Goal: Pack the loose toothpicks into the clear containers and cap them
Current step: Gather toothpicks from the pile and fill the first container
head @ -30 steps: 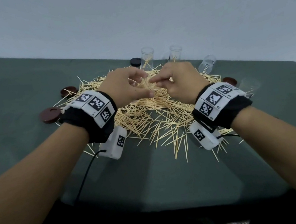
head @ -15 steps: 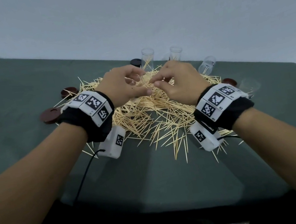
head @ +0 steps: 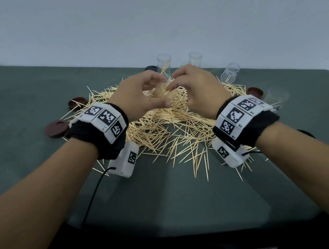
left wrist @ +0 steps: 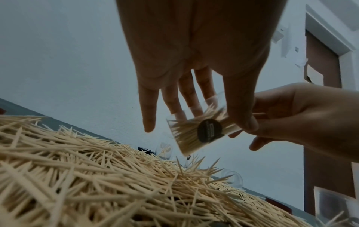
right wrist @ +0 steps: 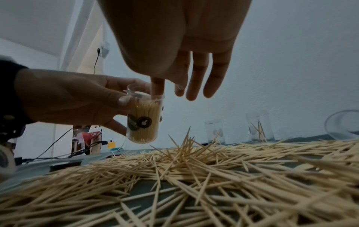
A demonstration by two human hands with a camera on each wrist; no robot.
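Observation:
A clear container (head: 162, 91) packed with toothpicks hangs just above the pile, roughly upright. My left hand (head: 140, 98) grips it (right wrist: 142, 121) between thumb and fingers. My right hand (head: 196, 89) hovers over its mouth with straight fingers (right wrist: 196, 79), the index tip touching the toothpick ends inside. From the left wrist view the container (left wrist: 196, 132) shows a dark round label. Loose toothpicks (head: 170, 127) lie heaped on the dark green table (head: 170, 198) under both hands.
Two clear containers (head: 164, 64) (head: 195, 59) stand upright behind the pile with a few toothpicks inside, and a third (head: 230, 72) lies tilted at the right. Brown caps (head: 56, 129) (head: 77, 102) (head: 254, 92) and a black cap (head: 151, 68) ring the pile.
Both hands have lifted a little off the pile. The packed container now shows between them, and my right fingers have moved onto its mouth.

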